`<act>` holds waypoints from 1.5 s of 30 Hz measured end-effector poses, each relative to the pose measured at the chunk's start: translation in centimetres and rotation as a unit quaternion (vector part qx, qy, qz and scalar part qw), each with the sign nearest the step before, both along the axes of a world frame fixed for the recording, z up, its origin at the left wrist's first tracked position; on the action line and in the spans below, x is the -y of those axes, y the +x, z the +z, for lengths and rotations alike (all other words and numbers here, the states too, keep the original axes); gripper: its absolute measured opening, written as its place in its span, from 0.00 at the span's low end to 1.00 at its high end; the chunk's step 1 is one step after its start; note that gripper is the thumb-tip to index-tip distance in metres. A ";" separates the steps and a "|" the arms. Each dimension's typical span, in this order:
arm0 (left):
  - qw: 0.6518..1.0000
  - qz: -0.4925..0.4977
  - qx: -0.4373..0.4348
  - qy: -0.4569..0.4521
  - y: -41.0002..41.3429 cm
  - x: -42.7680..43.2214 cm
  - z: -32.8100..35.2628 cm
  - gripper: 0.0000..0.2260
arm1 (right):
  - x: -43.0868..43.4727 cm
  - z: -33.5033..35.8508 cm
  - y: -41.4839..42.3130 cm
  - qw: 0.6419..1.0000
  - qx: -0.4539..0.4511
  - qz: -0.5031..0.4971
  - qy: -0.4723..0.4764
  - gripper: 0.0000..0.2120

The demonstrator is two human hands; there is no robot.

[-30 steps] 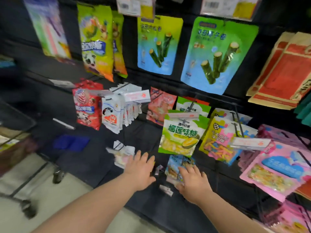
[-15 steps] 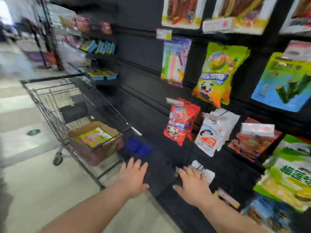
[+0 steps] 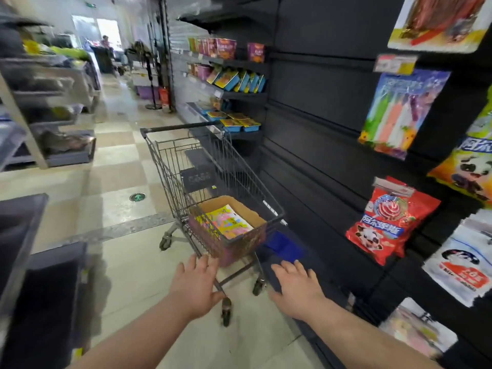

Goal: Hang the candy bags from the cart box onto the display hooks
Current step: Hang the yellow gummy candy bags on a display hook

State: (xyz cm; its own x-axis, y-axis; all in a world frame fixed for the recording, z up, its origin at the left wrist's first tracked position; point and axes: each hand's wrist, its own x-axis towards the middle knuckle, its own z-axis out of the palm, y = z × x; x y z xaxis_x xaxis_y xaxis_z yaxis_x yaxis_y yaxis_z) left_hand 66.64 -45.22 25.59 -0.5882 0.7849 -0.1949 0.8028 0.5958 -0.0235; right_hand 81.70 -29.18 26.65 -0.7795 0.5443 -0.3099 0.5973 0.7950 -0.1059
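A wire shopping cart (image 3: pixel 170 166) stands in the aisle ahead of me. In its basket sits a brown cardboard box (image 3: pixel 254 218) holding yellow and pink candy bags (image 3: pixel 226 222). My left hand (image 3: pixel 195 284) hovers open just short of the cart's near end, fingers spread and empty. My right hand (image 3: pixel 298 288) is open too, empty, to the right of the cart near the black display wall (image 3: pixel 314 134). Bags hang on that wall at the right: a red lollipop bag (image 3: pixel 386 225), a colourful stick bag (image 3: pixel 399 110) and a white bag (image 3: pixel 463 262).
Shelves with boxed goods (image 3: pixel 234 81) run behind the cart. A grey rack (image 3: pixel 53 107) stands at the left and a dark unit (image 3: pixel 32 262) at the near left. Tiled floor (image 3: pixel 119 169) stretches down the aisle. A blue patch (image 3: pixel 282 243) lies low on the display.
My view has swung left from the hanging bags to the cart. Both hands have left the display's lower hooks and now hover near the cart, still empty.
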 end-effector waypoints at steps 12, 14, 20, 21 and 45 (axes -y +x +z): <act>0.996 0.062 -0.026 -0.053 -12.8 -4.2 -1.7 0.33 | -7.7 -3.2 -16.6 0.996 0.003 0.077 -0.038 0.30; 0.993 0.071 -0.051 -0.085 -15.7 -6.5 -2.9 0.35 | -10.4 -3.7 -18.9 0.996 0.014 0.075 -0.049 0.31; 0.996 0.056 0.010 -0.063 -20.1 -14.7 -2.4 0.35 | -18.5 -4.5 -23.4 0.995 0.026 0.061 -0.068 0.32; 0.996 0.059 0.013 -0.068 -20.7 -15.9 -2.3 0.35 | -19.6 -4.6 -23.9 0.996 0.021 0.061 -0.068 0.31; 0.968 -0.123 0.123 -0.182 -41.8 -31.7 -12.5 0.37 | -28.5 -13.0 -37.5 0.972 0.127 -0.129 -0.150 0.28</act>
State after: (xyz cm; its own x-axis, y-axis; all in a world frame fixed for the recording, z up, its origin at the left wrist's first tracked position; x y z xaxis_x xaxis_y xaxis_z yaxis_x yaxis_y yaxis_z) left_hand 24.84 -13.50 13.12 -0.2935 0.7475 -0.5959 0.9270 0.3748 0.0136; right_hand 44.15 -0.68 13.60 -0.5069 0.5666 -0.6496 0.8098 0.5713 -0.1335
